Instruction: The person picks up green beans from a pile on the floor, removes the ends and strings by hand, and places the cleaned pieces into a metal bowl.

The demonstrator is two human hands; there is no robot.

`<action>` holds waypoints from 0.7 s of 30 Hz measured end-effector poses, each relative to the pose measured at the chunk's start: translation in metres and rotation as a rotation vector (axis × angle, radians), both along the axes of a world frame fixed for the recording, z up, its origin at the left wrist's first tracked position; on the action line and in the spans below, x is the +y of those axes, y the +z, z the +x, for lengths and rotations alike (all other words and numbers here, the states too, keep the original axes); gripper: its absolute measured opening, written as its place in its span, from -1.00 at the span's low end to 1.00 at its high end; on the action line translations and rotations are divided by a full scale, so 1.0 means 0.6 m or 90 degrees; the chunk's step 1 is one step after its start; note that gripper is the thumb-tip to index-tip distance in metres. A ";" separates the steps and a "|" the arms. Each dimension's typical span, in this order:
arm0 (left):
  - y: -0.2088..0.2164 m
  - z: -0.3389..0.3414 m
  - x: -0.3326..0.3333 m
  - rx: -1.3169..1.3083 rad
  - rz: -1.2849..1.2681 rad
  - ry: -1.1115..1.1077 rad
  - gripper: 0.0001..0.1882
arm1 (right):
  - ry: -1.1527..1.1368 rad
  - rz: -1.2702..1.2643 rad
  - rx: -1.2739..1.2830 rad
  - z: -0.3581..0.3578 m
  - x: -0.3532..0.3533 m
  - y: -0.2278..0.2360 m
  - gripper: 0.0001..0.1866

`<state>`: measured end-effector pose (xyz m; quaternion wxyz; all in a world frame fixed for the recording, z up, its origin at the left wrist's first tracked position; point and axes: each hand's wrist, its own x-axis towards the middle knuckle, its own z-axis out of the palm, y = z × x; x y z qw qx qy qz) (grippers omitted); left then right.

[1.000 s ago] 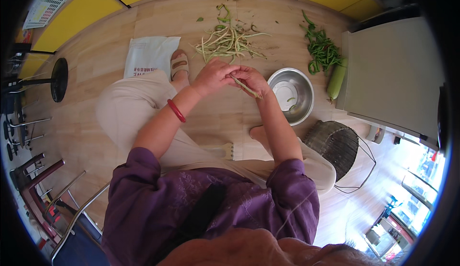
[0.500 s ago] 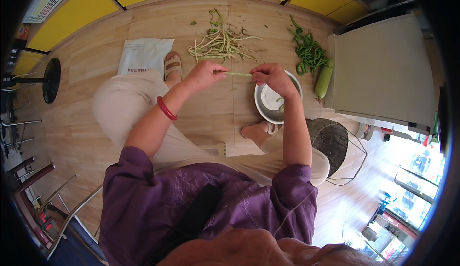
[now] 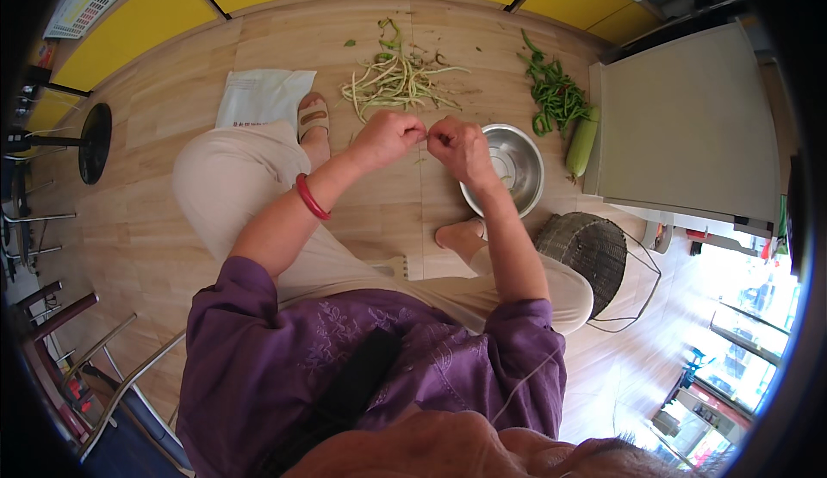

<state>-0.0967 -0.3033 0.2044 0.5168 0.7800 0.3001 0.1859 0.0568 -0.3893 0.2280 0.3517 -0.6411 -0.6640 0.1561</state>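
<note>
My left hand (image 3: 393, 138), with a red bangle on its forearm, is pinched closed in front of the bean pile. My right hand (image 3: 463, 151) is pinched closed too, and its fingertips nearly meet the left's. Both grip a green bean, now mostly hidden by the fingers. Beyond them, a loose heap of pale green beans (image 3: 401, 83) lies on the floor with scraps around it. Just right of my right hand stands a round metal basin (image 3: 527, 172), with a few small green pieces visible inside.
At right, green peppers (image 3: 558, 95) lie near a long pale green gourd (image 3: 581, 144) beside a grey cabinet (image 3: 689, 125). A dark woven basket (image 3: 594, 258) with a wire handle sits by my right knee. A white plastic bag (image 3: 263, 95) lies at left near my sandalled foot.
My hands have come closer together; the right has moved left, away from over the basin. The bean that stretched between them is now mostly out of sight in the fingers.
</note>
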 end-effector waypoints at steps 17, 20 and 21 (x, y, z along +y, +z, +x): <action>0.009 -0.033 0.063 -0.227 -0.670 0.134 -0.86 | 0.134 -0.140 -0.299 -0.050 -0.044 -0.124 -0.90; -0.002 -0.035 0.060 -0.192 -0.672 0.085 -0.88 | 0.095 0.130 -0.232 -0.067 -0.001 -0.012 -0.88; -0.003 -0.031 0.059 -0.178 -0.671 0.060 -0.88 | 0.099 0.139 -0.276 -0.067 0.006 0.001 -0.88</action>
